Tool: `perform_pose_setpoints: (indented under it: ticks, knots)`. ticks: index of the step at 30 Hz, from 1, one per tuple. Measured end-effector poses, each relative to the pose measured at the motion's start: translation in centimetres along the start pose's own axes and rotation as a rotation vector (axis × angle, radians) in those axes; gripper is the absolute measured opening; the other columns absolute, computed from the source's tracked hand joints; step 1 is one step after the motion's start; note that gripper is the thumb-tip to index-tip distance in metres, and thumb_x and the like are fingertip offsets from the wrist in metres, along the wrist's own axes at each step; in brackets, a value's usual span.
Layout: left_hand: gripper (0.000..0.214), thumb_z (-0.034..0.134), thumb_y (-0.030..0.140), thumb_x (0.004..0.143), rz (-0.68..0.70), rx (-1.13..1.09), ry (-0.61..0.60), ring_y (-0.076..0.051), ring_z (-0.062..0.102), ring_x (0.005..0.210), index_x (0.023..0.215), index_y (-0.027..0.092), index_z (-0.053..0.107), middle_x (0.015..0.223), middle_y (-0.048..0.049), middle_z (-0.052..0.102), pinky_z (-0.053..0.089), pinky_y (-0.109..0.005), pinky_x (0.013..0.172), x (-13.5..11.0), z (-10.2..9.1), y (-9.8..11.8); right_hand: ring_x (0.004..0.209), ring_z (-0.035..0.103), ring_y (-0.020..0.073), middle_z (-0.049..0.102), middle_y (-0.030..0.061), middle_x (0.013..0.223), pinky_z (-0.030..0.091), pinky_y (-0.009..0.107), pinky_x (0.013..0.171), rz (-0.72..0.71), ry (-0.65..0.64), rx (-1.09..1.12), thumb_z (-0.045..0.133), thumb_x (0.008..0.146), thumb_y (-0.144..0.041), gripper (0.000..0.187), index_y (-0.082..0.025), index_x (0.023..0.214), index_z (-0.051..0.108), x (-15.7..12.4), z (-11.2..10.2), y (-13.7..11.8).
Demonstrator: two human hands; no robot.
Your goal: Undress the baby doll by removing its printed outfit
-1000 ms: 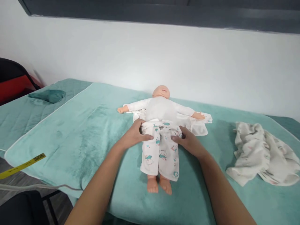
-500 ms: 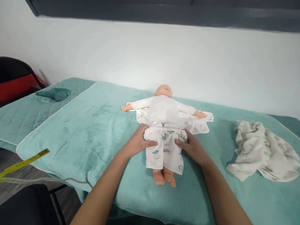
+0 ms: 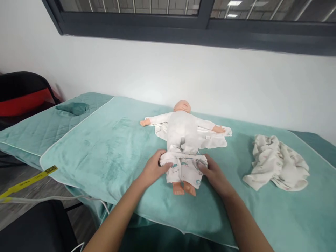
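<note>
A baby doll (image 3: 183, 129) lies on its back on the green bed cover, arms spread and head toward the wall. White printed trousers (image 3: 185, 171) cover its legs, with the bare feet showing below the hems. My left hand (image 3: 156, 168) grips the waistband on one side, thumb on the front. On the opposite side my right hand (image 3: 211, 170) pinches the same waistband, its fingers partly hidden. The waistband sits below the doll's white belly, at the upper legs. Under the doll's arms an opened white shirt (image 3: 214, 140) is spread out.
Crumpled white printed cloth (image 3: 278, 162) lies to the right on the green cover (image 3: 110, 150). At left are the bed's face hole (image 3: 72, 109), a black chair (image 3: 34, 227) and a yellow-tagged cable (image 3: 28, 182). A wall and window frame (image 3: 136, 31) stand behind.
Both hands have drawn the trouser waistband down toward the feet, baring more of the doll's white lower body. The head view has tilted up, showing more of the window.
</note>
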State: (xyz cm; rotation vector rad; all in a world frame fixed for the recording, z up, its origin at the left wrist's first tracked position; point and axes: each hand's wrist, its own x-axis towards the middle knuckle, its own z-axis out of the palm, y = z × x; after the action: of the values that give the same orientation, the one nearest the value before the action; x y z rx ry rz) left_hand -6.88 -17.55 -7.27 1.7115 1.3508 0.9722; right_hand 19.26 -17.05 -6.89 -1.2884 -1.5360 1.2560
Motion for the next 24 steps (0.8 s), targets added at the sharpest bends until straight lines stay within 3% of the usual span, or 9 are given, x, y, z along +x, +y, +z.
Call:
perform_pose_setpoints:
  ticks: [3,5,8,11,15,19,24]
  knots:
    - [0.069,0.068,0.023,0.075,0.138,0.074,-0.098,-0.026,0.053,0.121,0.139,0.023,0.040,0.134,-0.0114,0.053,0.044,-0.041,0.102,-2.9,0.3,-0.1,0.115,0.055,0.0307,0.058,0.0116,0.127,0.046,0.044,0.095,-0.063,-0.126,-0.031,0.079,0.068,-0.044,0.077,-0.022,0.132,0.042,-2.6,0.0,0.6]
    - [0.100,0.081,0.026,0.064,0.200,0.168,-0.119,-0.034,0.039,0.136,0.148,0.025,0.027,0.149,-0.0157,0.037,0.038,-0.048,0.110,-4.6,1.1,-0.2,0.126,0.048,0.0334,0.050,0.0149,0.138,0.041,0.048,0.104,-0.073,-0.147,-0.072,0.085,0.060,-0.041,0.098,-0.023,0.139,0.030,-4.1,0.5,0.9]
    - [0.123,0.090,0.040,0.051,0.202,0.248,-0.071,-0.041,0.033,0.139,0.152,0.028,0.020,0.151,-0.0187,0.030,0.036,-0.056,0.109,-5.7,2.6,-0.1,0.132,0.043,0.0339,0.043,0.0172,0.143,0.035,0.050,0.110,-0.055,-0.061,-0.124,0.085,0.060,-0.041,0.103,-0.024,0.139,0.021,-5.3,1.5,1.0]
    - [0.119,0.088,0.043,0.054,0.176,0.240,0.011,-0.040,0.040,0.133,0.151,0.027,0.021,0.143,-0.0182,0.040,0.039,-0.057,0.106,-5.2,3.7,0.6,0.132,0.043,0.0327,0.044,0.0168,0.142,0.037,0.049,0.109,-0.030,-0.023,-0.133,0.081,0.067,-0.044,0.093,-0.024,0.137,0.022,-5.5,2.4,0.6]
    - [0.097,0.080,0.041,0.064,0.144,0.180,0.050,-0.035,0.051,0.124,0.146,0.023,0.032,0.133,-0.0160,0.051,0.043,-0.051,0.103,-4.1,3.5,1.8,0.125,0.050,0.0304,0.050,0.0142,0.136,0.042,0.045,0.103,0.006,0.005,-0.120,0.078,0.071,-0.047,0.086,-0.024,0.135,0.026,-5.6,2.7,-0.1]
    - [0.085,0.077,0.047,0.067,0.039,0.179,-0.016,-0.034,0.054,0.123,0.140,0.022,0.041,0.137,-0.0139,0.054,0.044,-0.047,0.101,-4.0,2.4,3.1,0.098,0.060,0.0247,0.062,0.0086,0.112,0.049,0.038,0.085,0.058,0.053,-0.088,0.074,0.073,-0.053,0.073,-0.021,0.127,0.036,-5.9,3.1,-1.1]
    - [0.070,0.073,0.038,0.072,-0.108,0.114,-0.126,-0.030,0.059,0.114,0.135,0.025,0.044,0.127,-0.0073,0.062,0.046,-0.043,0.097,-5.2,1.7,4.7,0.072,0.052,0.0160,0.059,-0.0005,0.081,0.043,0.028,0.063,0.145,0.001,-0.041,0.072,0.076,-0.054,0.044,-0.020,0.096,0.052,-6.9,3.1,-2.8]
